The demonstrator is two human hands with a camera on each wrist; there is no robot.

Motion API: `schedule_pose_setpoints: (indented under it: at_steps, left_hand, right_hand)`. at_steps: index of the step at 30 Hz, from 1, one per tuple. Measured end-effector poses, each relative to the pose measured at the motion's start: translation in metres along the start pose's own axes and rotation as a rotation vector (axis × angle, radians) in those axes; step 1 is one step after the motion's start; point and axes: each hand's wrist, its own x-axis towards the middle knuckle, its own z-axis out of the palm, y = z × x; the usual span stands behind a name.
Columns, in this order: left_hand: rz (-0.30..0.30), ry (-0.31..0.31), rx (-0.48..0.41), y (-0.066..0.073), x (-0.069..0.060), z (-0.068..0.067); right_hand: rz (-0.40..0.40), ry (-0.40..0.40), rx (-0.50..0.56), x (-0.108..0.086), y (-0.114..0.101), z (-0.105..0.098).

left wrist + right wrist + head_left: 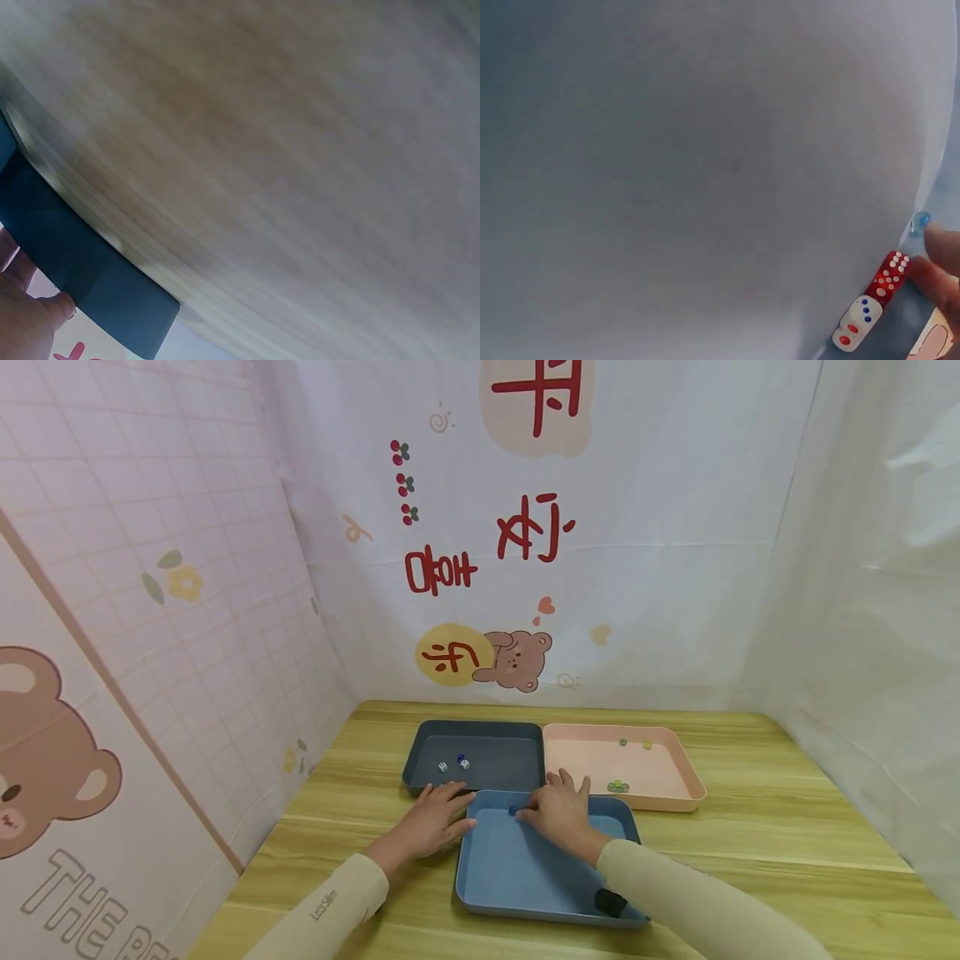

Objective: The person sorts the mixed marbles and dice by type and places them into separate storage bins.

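In the head view my left hand (431,820) lies with fingers spread at the left corner of the blue tray (551,913). Its thumb and a finger (28,319) are at the tray's wall (94,262) in the left wrist view. Over the tray's far part, my right hand (561,812) reaches down, fingers apart, beside a small blue piece (513,811). The right wrist view shows a clear blue bead (920,222) by the thumb (942,246), and red dice (889,277) and white dice (857,322) in a row near another finger. Whether the fingers touch them is unclear.
Behind the blue tray stand a dark tray (495,766) with white dice (465,765) and a blue piece (461,757), and a pink tray (592,760) with green (618,786) and yellow beads (647,745). A printed sheet (637,527) hangs behind the wooden table (787,827).
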Motion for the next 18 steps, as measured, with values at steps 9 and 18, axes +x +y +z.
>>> schedule_pose_setpoints:
  at_steps: [9,18]
  left_hand:
    - [-0.009,-0.005,0.003,-0.001,0.000,-0.001]
    - [-0.009,-0.011,0.005,-0.001,0.002,0.001]
  right_hand:
    - [-0.213,0.033,0.001,0.008,0.004,0.001]
    - [-0.294,-0.091,-0.065,0.020,0.003,0.003]
